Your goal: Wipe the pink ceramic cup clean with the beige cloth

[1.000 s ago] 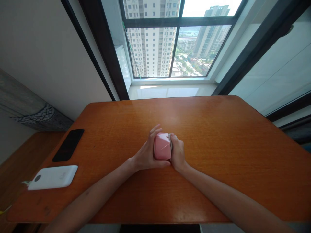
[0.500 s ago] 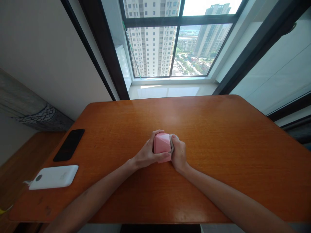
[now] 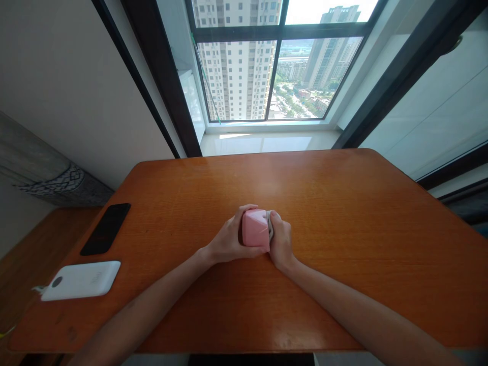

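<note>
A small pink faceted block-like object [image 3: 254, 229] is held up over the middle of the wooden table [image 3: 343, 213]. My left hand [image 3: 231, 239] wraps round its left side, fingers over the far edge and thumb along the near edge. On the object's right side, my right hand [image 3: 281, 239] is closed with the thumb on top, gripping a crumpled greyish-white piece [image 3: 270, 223] that looks like cloth. That piece presses against the pink object; most of it is hidden by my fingers.
At the table's left side lie a black phone [image 3: 105, 229] and, nearer me, a white power-bank-like device [image 3: 82, 280] with a short cable at its end. A window [image 3: 280, 76] stands beyond the far edge. A grey curtain [image 3: 49, 162] hangs at left.
The pink object has turned slightly in my left hand, and my left thumb has slid down to its lower edge. My right hand stays nearly in place. The view has shifted a little.
</note>
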{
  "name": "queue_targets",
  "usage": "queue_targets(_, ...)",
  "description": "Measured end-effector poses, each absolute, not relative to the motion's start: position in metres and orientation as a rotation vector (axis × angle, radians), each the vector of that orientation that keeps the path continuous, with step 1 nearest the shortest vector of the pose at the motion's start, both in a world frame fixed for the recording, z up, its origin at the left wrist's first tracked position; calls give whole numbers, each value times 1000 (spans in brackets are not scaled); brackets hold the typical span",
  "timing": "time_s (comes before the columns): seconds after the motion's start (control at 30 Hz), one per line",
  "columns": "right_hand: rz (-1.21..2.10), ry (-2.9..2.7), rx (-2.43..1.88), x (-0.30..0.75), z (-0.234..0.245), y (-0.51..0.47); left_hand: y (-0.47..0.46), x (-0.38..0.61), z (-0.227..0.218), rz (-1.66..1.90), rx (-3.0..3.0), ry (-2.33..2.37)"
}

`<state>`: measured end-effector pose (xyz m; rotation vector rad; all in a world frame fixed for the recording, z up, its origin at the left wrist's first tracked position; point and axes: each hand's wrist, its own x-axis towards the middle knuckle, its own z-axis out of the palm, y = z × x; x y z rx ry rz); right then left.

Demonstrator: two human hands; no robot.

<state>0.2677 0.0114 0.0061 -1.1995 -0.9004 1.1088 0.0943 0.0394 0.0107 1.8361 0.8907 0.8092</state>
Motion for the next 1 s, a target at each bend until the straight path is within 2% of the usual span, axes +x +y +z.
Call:
queue_targets(0.13, 1131, -875, -1188, 268, 4, 15, 44, 92, 2, 830, 1852, 826)
queue_targets(0.33, 1222, -741, -1117, 266, -3, 24, 61, 85, -11, 1049, 2530, 489)
queue_targets(0.47, 1144, -857, -1151, 268, 0, 18, 54, 89, 0, 1087, 2336, 625)
queue_targets(0.67, 1131, -912, -1204, 267, 5, 11, 44, 89, -2, 914, 1887, 822)
queue_targets(0.9, 1183, -782, -1145, 266, 2, 21, 61, 84, -16, 1085, 2478, 509)
queue_targets(1.0, 1157, -823, -1158, 267, 4, 19, 60, 87, -10, 1105, 2452, 549)
